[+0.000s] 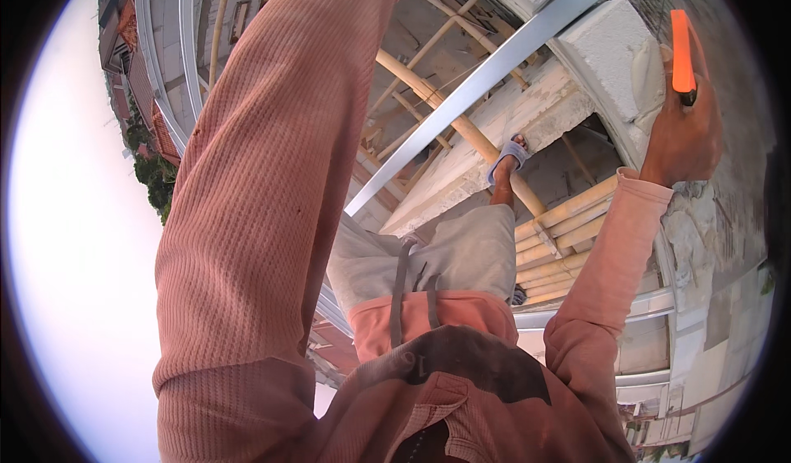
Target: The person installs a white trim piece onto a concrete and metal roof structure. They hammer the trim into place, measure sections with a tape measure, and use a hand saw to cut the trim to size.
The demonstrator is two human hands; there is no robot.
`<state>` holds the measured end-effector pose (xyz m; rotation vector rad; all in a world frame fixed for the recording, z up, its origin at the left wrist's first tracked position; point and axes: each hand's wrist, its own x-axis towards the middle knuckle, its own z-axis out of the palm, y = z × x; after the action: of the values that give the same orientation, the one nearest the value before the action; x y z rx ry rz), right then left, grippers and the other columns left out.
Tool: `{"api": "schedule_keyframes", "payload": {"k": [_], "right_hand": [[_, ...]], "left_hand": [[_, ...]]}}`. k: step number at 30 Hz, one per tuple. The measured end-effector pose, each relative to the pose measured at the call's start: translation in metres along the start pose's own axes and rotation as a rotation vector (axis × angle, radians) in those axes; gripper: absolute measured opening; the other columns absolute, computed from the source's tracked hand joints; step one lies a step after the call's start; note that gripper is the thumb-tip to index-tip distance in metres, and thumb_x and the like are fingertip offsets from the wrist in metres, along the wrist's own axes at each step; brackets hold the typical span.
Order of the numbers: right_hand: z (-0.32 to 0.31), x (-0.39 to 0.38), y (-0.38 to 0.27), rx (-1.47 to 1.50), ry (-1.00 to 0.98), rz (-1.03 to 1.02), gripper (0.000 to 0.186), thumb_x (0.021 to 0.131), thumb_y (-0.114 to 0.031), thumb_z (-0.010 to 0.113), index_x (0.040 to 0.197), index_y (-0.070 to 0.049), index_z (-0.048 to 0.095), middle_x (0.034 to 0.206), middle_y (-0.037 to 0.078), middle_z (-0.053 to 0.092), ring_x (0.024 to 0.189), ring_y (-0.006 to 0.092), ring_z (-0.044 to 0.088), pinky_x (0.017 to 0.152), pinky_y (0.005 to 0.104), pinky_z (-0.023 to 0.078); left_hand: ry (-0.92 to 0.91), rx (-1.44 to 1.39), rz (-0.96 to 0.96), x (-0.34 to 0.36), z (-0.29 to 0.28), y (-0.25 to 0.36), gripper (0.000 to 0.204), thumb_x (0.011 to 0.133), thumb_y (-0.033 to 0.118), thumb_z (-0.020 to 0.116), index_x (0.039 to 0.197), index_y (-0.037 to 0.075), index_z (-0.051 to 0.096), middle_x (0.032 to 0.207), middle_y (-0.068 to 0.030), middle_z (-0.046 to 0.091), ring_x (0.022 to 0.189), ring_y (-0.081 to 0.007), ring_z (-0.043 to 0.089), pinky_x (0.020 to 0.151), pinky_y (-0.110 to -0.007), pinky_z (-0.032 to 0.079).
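Note:
My right hand [685,137] is closed at the upper right, its fingers wrapped round an orange handle with a black end [682,55]. Whatever tool this handle belongs to I cannot make out. Beside the hand, on its left, is a rough white block [608,55] at the edge of the wall. My left arm [264,175], in a pink ribbed sleeve, reaches up and out past the upper edge, so that hand is out of sight. A long silver metal strip [486,76] runs slantwise between my two arms.
Bamboo poles [437,96] cross below me, and more lie bundled [568,236] at the right. My foot in a blue sandal [504,156] rests by a pole and a concrete ledge [461,179]. Gaps open downward between them. Metal rails [189,47] curve at the left.

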<state>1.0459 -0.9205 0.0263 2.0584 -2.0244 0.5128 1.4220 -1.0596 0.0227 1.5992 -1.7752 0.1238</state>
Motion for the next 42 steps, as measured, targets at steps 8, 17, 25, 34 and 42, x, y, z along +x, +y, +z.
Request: {"api": "schedule_keyframes", "payload": {"k": [8, 17, 25, 34, 42], "right_hand": [[0.001, -0.003, 0.002, -0.017, 0.004, 0.003, 0.031, 0.074, -0.04, 0.084, 0.092, -0.02, 0.07, 0.098, -0.007, 0.075, 0.093, 0.0182, 0.072, 0.074, 0.0395, 0.054], [-0.003, -0.003, -0.002, 0.042, 0.017, 0.027, 0.035, 0.067, -0.033, 0.087, 0.096, -0.024, 0.069, 0.094, -0.01, 0.072, 0.111, 0.0131, 0.068, 0.086, 0.0374, 0.052], [-0.009, -0.004, -0.006, 0.128, -0.003, 0.099, 0.034, 0.065, -0.026, 0.086, 0.094, -0.025, 0.067, 0.089, -0.01, 0.067, 0.116, 0.0125, 0.065, 0.089, 0.0361, 0.048], [-0.011, -0.003, -0.009, 0.071, 0.025, 0.1, 0.031, 0.065, -0.025, 0.084, 0.089, -0.026, 0.066, 0.088, -0.01, 0.066, 0.113, 0.0106, 0.066, 0.089, 0.033, 0.048], [0.007, -0.01, -0.003, 0.03, 0.066, 0.098, 0.034, 0.069, -0.024, 0.082, 0.101, -0.028, 0.071, 0.105, -0.013, 0.073, 0.106, 0.0094, 0.068, 0.093, 0.0316, 0.047]], "left_hand": [[-0.072, -0.014, -0.119, 0.002, 0.003, 0.007, 0.059, 0.096, 0.03, 0.064, 0.141, -0.001, 0.04, 0.128, -0.0311, 0.049, 0.118, -0.0476, 0.051, 0.103, -0.052, 0.04], [-0.034, 0.001, -0.01, 0.013, 0.018, -0.003, 0.049, 0.092, 0.023, 0.066, 0.133, 0.002, 0.048, 0.121, -0.0236, 0.051, 0.111, -0.0374, 0.052, 0.1, -0.049, 0.04], [-0.091, -0.453, -0.238, 0.0, 0.018, -0.013, 0.042, 0.098, 0.008, 0.06, 0.136, 0.002, 0.043, 0.12, -0.0093, 0.049, 0.108, -0.0197, 0.049, 0.096, -0.036, 0.042], [-0.112, -0.393, -0.172, 0.006, 0.013, -0.011, 0.041, 0.097, 0.011, 0.062, 0.134, 0.002, 0.044, 0.118, -0.0123, 0.051, 0.108, -0.0219, 0.049, 0.098, -0.037, 0.041], [-0.129, -0.239, -0.126, 0.01, 0.011, -0.023, 0.051, 0.094, 0.016, 0.066, 0.137, -0.002, 0.045, 0.122, -0.0203, 0.051, 0.113, -0.0332, 0.051, 0.103, -0.046, 0.04]]}}
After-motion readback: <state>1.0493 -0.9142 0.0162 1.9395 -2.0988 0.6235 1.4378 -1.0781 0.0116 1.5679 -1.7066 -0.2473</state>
